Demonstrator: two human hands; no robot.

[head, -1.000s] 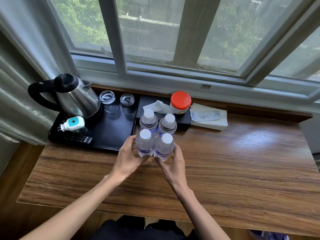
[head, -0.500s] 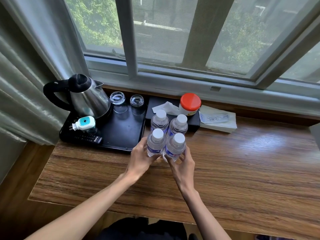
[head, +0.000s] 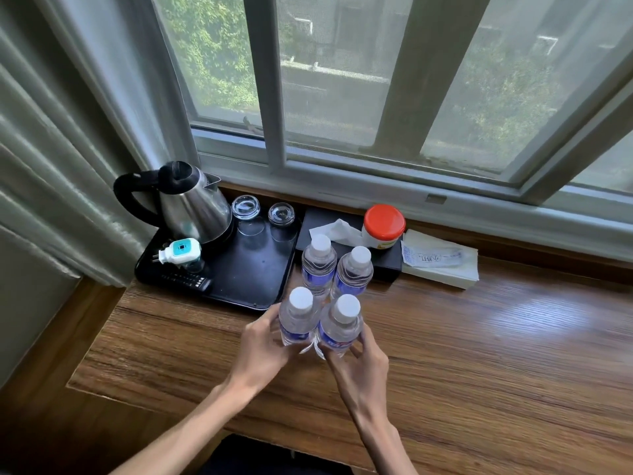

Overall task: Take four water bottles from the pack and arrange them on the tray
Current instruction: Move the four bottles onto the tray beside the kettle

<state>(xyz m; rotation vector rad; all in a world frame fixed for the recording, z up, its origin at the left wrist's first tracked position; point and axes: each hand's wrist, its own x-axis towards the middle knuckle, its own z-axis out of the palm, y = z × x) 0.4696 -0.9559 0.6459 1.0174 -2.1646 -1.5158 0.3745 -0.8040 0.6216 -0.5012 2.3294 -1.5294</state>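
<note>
Mid-pickup: left hand [head: 263, 341] and right hand [head: 363, 354] closed around the two near bottles [head: 318, 323], on the table [head: 479, 354]. Next, carrying toward tray [head: 250, 275] at ten o'clock, open patch needed.

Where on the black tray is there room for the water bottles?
The tray is bare in its middle and right part, between the two glasses at the back and its near rim. The left side is crowded: kettle, white plug-in device, remote. All four bottles stand on the table.
</note>
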